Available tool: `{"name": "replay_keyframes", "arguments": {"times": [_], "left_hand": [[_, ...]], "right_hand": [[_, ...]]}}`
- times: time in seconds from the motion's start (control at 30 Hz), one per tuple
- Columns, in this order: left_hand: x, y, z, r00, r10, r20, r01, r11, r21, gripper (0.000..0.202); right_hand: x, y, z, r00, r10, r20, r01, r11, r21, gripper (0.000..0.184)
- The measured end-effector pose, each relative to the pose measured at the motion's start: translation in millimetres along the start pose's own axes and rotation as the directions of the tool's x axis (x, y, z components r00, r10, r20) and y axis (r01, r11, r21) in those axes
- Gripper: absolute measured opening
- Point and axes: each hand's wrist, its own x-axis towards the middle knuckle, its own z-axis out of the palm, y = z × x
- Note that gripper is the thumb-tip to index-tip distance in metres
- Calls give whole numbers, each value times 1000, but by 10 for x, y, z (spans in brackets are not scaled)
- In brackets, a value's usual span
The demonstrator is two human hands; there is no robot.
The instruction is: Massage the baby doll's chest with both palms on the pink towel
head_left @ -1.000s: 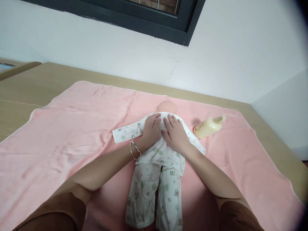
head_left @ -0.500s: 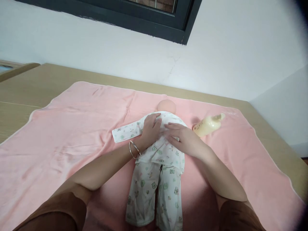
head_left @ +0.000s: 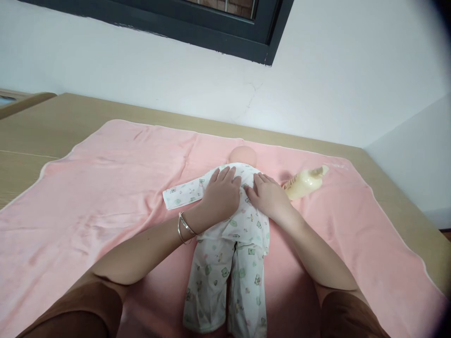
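Observation:
A baby doll (head_left: 243, 154) lies on a pink blanket, face not visible, in a white printed top (head_left: 234, 227) and matching trousers (head_left: 207, 286). On the left of its upper back or chest rests my left hand (head_left: 222, 192), palm down with fingers stretched out; a bangle circles the wrist. My right hand (head_left: 269, 195) lies flat on the other side of the top, near the shoulder, thumb apart from the fingers. The doll's left-side sleeve (head_left: 183, 193) sticks out across the blanket. Its other sleeve is hidden by my right hand and arm.
The pink blanket (head_left: 116, 188) covers much of a wooden table (head_left: 88, 105). Just right of my right hand, a pale yellow pump bottle (head_left: 305, 182) lies on its side. Behind the table rises a white wall (head_left: 317, 84) with a dark window frame (head_left: 211, 37).
My hands have moved apart: the right one shifted outward to the doll's right-side shoulder, its fingers now pointing up the top. My left hand has turned flatter, fingers pointing toward the head.

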Motion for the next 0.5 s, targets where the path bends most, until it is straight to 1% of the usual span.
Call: {"name": "replay_keyframes", "arguments": {"times": [0.17, 0.27, 0.37, 0.43, 0.5], "left_hand": [[128, -119, 139, 997, -81, -13, 80, 995, -66, 42], [141, -147, 182, 997, -76, -17, 74, 994, -82, 44], [112, -120, 180, 998, -67, -16, 66, 996, -66, 47], [84, -83, 174, 998, -60, -25, 59, 997, -51, 48], [53, -36, 175, 999, -34, -41, 33, 999, -42, 47]], "right_hand": [[35, -45, 88, 998, 20, -60, -18, 999, 41, 38], [67, -45, 100, 996, 71, -55, -68, 996, 56, 39], [107, -20, 105, 994, 102, -36, -98, 991, 96, 41], [123, -14, 126, 996, 83, -37, -78, 991, 109, 44], [118, -39, 166, 998, 29, -57, -25, 997, 78, 47]]}}
